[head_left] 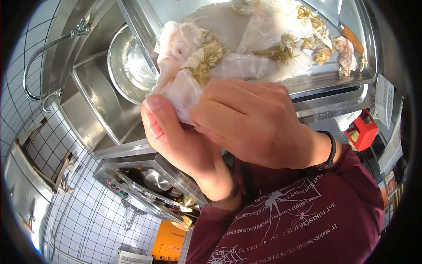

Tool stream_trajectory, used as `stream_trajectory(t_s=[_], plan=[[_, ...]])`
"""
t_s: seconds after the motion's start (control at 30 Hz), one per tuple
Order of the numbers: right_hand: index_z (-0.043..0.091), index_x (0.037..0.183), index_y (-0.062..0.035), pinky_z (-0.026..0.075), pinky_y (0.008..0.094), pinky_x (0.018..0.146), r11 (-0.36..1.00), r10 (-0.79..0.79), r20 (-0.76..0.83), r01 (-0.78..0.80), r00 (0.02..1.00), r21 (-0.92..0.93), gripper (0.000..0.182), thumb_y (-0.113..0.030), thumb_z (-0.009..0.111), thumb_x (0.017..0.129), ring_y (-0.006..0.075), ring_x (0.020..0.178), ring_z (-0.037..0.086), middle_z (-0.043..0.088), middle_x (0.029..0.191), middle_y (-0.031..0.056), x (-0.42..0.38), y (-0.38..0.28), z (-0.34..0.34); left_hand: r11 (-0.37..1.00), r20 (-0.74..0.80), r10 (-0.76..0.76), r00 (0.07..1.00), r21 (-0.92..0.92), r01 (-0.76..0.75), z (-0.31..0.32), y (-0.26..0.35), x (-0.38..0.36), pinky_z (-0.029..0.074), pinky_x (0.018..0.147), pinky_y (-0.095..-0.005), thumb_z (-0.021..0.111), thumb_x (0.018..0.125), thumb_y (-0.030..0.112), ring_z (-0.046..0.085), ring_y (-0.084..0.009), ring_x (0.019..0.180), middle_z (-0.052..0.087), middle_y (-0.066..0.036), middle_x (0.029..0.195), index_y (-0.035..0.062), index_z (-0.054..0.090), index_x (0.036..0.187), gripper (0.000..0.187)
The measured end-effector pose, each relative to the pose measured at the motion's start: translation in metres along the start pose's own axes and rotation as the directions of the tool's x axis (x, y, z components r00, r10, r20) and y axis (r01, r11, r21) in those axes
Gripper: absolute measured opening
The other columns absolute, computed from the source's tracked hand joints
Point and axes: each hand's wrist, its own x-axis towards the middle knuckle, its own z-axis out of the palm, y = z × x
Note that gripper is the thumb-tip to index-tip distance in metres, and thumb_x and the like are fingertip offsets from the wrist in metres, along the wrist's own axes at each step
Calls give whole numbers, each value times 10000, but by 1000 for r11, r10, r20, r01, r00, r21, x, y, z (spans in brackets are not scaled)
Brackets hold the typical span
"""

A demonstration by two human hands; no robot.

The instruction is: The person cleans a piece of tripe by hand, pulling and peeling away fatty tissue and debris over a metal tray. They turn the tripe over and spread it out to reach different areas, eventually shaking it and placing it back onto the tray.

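Note:
A large, pale, slick piece of raw animal flesh [187, 90], perhaps innards, droops over the near edge of a steel tray [327, 90]. Its near end is between my hands. My left hand [176, 136] is closed around that end from below, thumb on top. From the right, my right hand [255, 119] pinches the same end, with its fingertips partly hidden behind the knuckles. Clumps of yellow-green matter [211, 55] cling to the flesh farther up. More pale, wet flesh [263, 35] is spread across the tray.
A knife with a wooden handle [351, 38] lies at the tray's right side. To the left are steel sink basins [94, 103], a round metal bowl [116, 66] and a curved faucet [33, 66]. A red stool-like object [363, 132] stands at right, below the tray.

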Motion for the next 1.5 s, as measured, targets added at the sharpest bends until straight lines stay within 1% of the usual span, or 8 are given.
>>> stream_trajectory(t_s=[0.3, 0.5, 0.6, 0.67, 0.8, 1.1, 1.43, 1.5], plan=[[538, 830, -76, 436, 349, 591, 869, 0, 200, -99, 980, 485, 83, -105, 609, 798, 264, 689, 549, 529, 764, 61, -6, 14, -9, 723, 349, -387, 853, -459, 516, -5, 16, -5, 420, 930, -345, 439, 978, 303, 534, -179, 1073, 571, -127, 1154, -1, 470, 1236, 400], [545, 882, -65, 439, 353, 631, 792, 7, 231, -146, 973, 593, 79, -62, 592, 818, 274, 718, 541, 520, 778, 77, -30, 15, -4, 418, 306, -450, 839, -758, 500, -32, 23, 26, 418, 388, -228, 452, 970, 287, 479, -148, 445, 603, -146, 1013, -24, 529, 1045, 329], [564, 880, -57, 445, 349, 630, 810, 116, 173, -194, 978, 554, 79, -32, 593, 812, 274, 719, 551, 532, 776, 79, -31, 16, -5, 489, 444, -369, 817, -655, 577, -34, 27, 25, 486, 519, -254, 458, 968, 292, 572, -161, 611, 603, -135, 1034, -13, 535, 1073, 331], [594, 882, -69, 461, 335, 595, 865, 173, 59, -181, 983, 468, 84, -51, 607, 801, 254, 697, 575, 547, 768, 76, -28, 18, -4, 711, 123, -366, 922, -602, 363, -11, 27, 12, 524, 666, -246, 487, 956, 298, 630, -203, 808, 639, -118, 925, -29, 544, 1009, 337], [573, 819, -74, 439, 322, 506, 963, 113, -64, -93, 992, 253, 91, -146, 624, 798, 224, 617, 570, 543, 722, 51, -13, 6, -9, 864, -4, -390, 921, -347, 365, 4, 20, -4, 475, 885, -347, 453, 948, 376, 573, -225, 1044, 582, -167, 1137, -33, 513, 1149, 460], [504, 678, -90, 395, 328, 434, 971, 204, 189, -173, 961, -167, 189, -203, 643, 739, 223, 488, 528, 496, 579, 45, 1, -6, -15, 994, 80, 101, 992, 42, -105, 6, -10, -8, 508, 783, -311, 397, 978, 362, 612, -225, 930, 594, -177, 1063, -79, 491, 1143, 480], [529, 701, -84, 391, 349, 454, 955, 171, 260, -225, 951, 195, 63, -90, 588, 720, 259, 489, 522, 510, 567, 67, -5, 8, -15, 911, 78, -302, 950, -270, 312, 0, 3, -5, 457, 902, -364, 401, 981, 337, 565, -249, 1053, 567, -165, 1145, -39, 468, 1211, 446], [526, 686, -85, 384, 361, 456, 931, 189, 283, -263, 940, 251, 71, -112, 568, 735, 287, 489, 521, 522, 555, 79, -6, 9, -15, 781, 90, -487, 869, -401, 480, 4, 7, -6, 491, 727, -293, 427, 977, 362, 605, -158, 836, 617, -90, 966, -15, 521, 1139, 421]])
